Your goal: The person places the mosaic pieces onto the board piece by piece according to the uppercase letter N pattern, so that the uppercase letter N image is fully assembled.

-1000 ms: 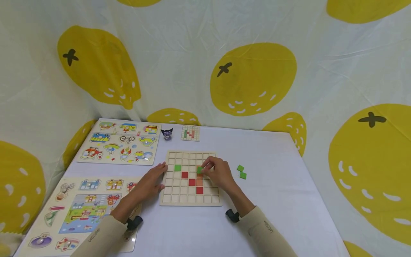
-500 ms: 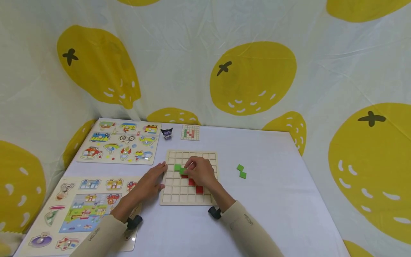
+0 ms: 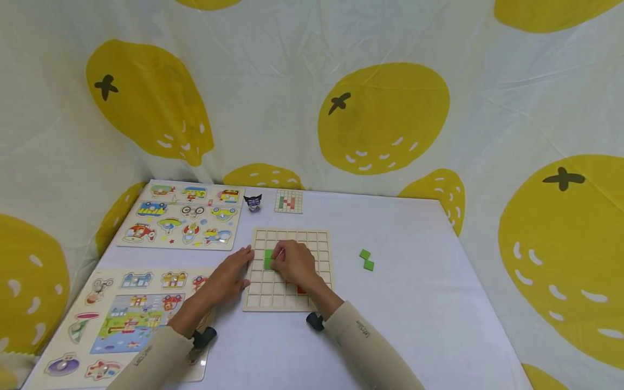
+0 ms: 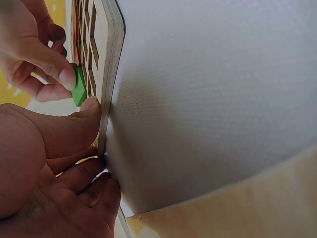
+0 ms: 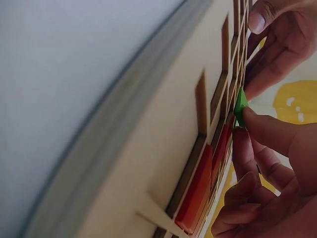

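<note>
A square wooden grid board (image 3: 260, 299) lies on the table. My left hand (image 3: 228, 277) rests against its left edge, thumb and fingers touching the rim. My right hand (image 3: 296, 264) pinches a green square tile (image 5: 241, 106) between thumb and fingers. That tile is tilted in the left wrist view, over a cell just nearer than another green tile (image 3: 268, 253) lying in the grid. A red tile (image 3: 301, 290) shows under the right wrist; other coloured tiles are hidden by that hand. Two loose green tiles (image 3: 369, 266) lie right of the board.
A small pattern card (image 3: 288, 201) and a dark-eared figurine (image 3: 253, 202) stand behind the board. On the left lie a vehicle peg puzzle (image 3: 180, 216) and a town-scene puzzle (image 3: 97, 368), the latter partly under the left arm. A lemon-print curtain (image 3: 273, 108) hangs behind the table.
My right hand has carried the green tile leftward across the board, from the orange tiles to beside the placed green tile. The left hand has stayed at the board's edge.
</note>
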`<state>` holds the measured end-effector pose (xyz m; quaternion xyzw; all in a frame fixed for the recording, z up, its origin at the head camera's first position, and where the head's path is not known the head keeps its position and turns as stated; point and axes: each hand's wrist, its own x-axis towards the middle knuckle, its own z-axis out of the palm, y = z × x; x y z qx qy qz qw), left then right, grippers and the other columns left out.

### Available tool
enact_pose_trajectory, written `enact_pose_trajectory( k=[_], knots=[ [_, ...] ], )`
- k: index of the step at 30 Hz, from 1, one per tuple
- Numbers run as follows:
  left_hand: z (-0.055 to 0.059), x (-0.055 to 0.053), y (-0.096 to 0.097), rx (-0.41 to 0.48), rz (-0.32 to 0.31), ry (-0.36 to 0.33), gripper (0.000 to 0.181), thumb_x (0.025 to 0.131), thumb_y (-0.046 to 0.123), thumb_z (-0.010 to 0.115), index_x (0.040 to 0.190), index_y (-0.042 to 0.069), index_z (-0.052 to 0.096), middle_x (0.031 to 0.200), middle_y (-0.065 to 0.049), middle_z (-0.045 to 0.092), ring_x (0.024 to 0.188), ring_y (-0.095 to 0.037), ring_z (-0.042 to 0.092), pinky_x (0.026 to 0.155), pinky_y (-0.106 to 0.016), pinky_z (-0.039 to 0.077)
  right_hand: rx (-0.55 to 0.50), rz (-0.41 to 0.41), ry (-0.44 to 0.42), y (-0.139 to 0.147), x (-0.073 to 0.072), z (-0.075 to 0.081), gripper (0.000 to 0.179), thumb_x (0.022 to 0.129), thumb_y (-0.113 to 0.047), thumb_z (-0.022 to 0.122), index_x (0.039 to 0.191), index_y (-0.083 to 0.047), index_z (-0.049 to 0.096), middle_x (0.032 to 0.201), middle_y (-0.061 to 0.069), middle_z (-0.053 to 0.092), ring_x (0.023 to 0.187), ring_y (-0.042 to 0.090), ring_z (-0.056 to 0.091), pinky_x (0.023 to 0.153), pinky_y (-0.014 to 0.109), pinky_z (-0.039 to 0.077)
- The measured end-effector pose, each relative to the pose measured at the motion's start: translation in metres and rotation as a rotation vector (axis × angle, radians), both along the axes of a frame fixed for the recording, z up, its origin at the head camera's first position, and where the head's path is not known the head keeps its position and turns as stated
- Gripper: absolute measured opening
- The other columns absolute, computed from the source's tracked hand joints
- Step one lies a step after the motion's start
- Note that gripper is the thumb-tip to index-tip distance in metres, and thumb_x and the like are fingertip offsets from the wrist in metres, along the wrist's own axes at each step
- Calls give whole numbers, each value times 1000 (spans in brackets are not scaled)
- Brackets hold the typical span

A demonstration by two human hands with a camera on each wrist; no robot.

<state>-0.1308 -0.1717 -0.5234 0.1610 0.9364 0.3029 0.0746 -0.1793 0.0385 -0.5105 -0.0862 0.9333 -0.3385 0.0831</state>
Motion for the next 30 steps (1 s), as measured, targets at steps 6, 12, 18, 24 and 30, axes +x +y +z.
enact_pose_trajectory(
  k=[6,12,18,24,30],
  knots=[
    [1,0,0,-8,1,-2,76,93,-1,78,159,-5,41,172,-23,33,161,-45,29,130,-62,29,25,22,34,-2,1,0,13,87,-20,88,86,-22,74,69,-8,63,60,8,56,50,24,44],
    [2,0,1,-10,5,-14,76,94,0,77,160,-5,40,172,-24,32,161,-45,29,130,-62,28,7,44,38,3,3,4,10,88,-21,87,89,-21,77,72,-8,65,65,8,58,54,24,46],
    [1,1,1,-9,1,-7,76,94,0,77,160,-4,40,172,-23,32,161,-45,28,130,-62,28,-73,36,33,22,5,11,14,88,-22,87,100,-20,79,81,-6,71,78,11,62,62,28,49],
    [0,2,1,-16,7,11,77,92,0,78,160,-3,41,173,-22,33,161,-44,29,130,-61,29,-136,4,57,50,3,15,18,90,-23,86,106,-18,79,85,-7,71,74,15,60,62,28,47],
    [1,2,2,-17,11,10,78,93,-1,78,161,-2,40,173,-21,33,161,-44,29,129,-62,29,-146,-44,104,81,1,17,18,89,-19,87,105,-17,79,85,-6,72,77,18,56,66,29,45]
  ],
)
